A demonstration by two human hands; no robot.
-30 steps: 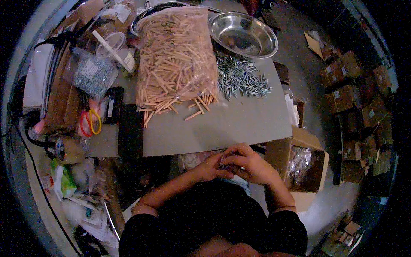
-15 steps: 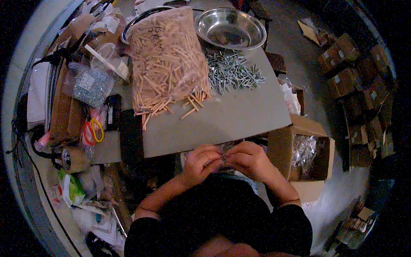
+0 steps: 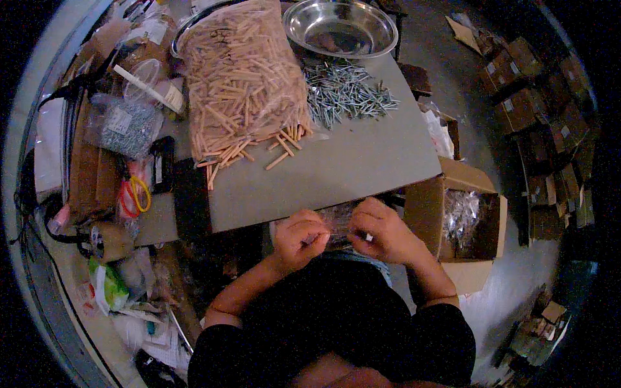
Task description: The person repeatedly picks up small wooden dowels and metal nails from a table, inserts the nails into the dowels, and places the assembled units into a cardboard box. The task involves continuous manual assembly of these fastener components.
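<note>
Just off the table's near edge, my left hand (image 3: 301, 238) is closed, thumb against curled fingers; what it holds, if anything, is hidden. My right hand (image 3: 383, 234) is closed a short way to the right. A small white piece (image 3: 369, 237), too small to name, shows at its fingertips. Clear crinkled plastic (image 3: 338, 223) lies between and beyond the two hands, partly under the table edge. On the table, a large clear bag of wooden dowels (image 3: 242, 84) has several dowels spilling from its near end. Beside it lies a loose heap of metal screws (image 3: 349, 94).
A steel bowl (image 3: 341, 29) stands behind the screws. To my right is an open cardboard box (image 3: 424, 210) with clear plastic packets inside. Scissors (image 3: 139, 195) and a bag of small metal parts (image 3: 126, 126) lie at left. Stacked cartons (image 3: 511, 119) stand far right.
My hands, which were together at the fingertips, have moved apart. The small white piece now shows in my right hand. The table and its things sit slightly higher in view.
</note>
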